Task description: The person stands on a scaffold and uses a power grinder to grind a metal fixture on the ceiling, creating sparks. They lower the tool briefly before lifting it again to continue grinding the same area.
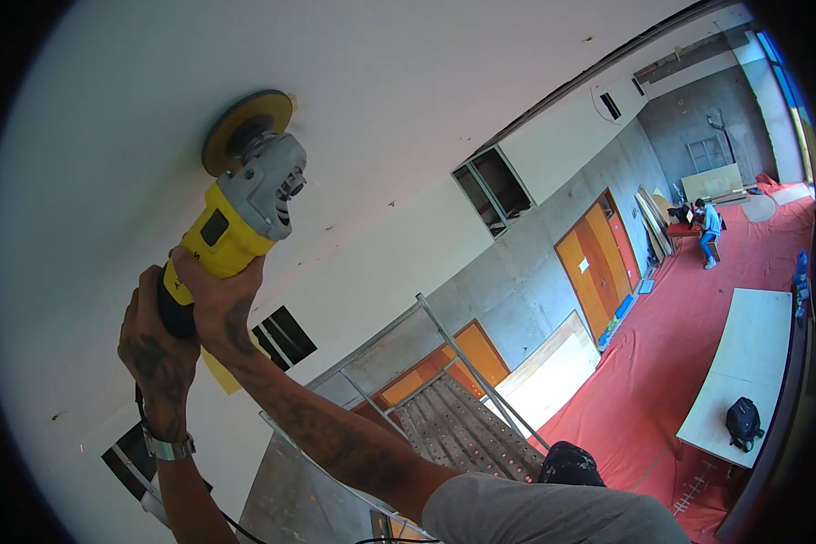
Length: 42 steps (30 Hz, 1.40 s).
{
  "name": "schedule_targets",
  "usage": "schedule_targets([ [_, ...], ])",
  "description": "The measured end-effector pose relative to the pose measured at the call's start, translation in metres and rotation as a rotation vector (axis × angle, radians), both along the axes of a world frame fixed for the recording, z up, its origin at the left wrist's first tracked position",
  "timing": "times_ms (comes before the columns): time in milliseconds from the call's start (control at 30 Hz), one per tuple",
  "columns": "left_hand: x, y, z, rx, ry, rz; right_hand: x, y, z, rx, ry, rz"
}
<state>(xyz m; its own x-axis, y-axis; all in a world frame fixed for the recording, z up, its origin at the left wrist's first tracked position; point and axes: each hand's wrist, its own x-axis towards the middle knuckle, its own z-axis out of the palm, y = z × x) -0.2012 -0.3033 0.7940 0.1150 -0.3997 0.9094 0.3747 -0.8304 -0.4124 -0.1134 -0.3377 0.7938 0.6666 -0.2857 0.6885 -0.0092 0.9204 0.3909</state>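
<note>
- Grip: left hand (157,354) around the rear end, right hand (225,295) around the yellow body of a power tool (243,216) — both closed firmly on it.
- Above the grip: the tool's disc (236,145), at the white ceiling (417,82); whether they touch is hard to judge.
- Right of the grip: a dark framed opening (494,190); farther off, an orange door (594,252) and a seated person (709,219), too small for detail.
- Below and right of it: a perforated metal platform (458,422) — between the hands and the red floor sheet (644,354). Beyond, a white table (743,354) bears a dark backpack (743,423).
- Obscured: the tool's rear, by fingers; part of the platform, by the right forearm (344,435). The grey sleeve (544,514) is cut off below.
</note>
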Motion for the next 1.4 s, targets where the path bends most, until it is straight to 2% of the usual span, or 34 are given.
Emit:
schedule_targets([
  [967,0.000,-0.002,-0.003,0.014,0.006,-0.018,0.001,-0.003,-0.004,-0.021,-0.014,-0.003],
  [1267,-0.001,0.002,-0.005,-0.021,0.005,-0.017,0.003,0.000,-0.007,-0.141,-0.080,-0.008],
  [1400,0.000,0.003,-0.005,0.003,0.008,-0.025,-0.002,0.002,-0.004,-0.043,0.011,-0.010],
])
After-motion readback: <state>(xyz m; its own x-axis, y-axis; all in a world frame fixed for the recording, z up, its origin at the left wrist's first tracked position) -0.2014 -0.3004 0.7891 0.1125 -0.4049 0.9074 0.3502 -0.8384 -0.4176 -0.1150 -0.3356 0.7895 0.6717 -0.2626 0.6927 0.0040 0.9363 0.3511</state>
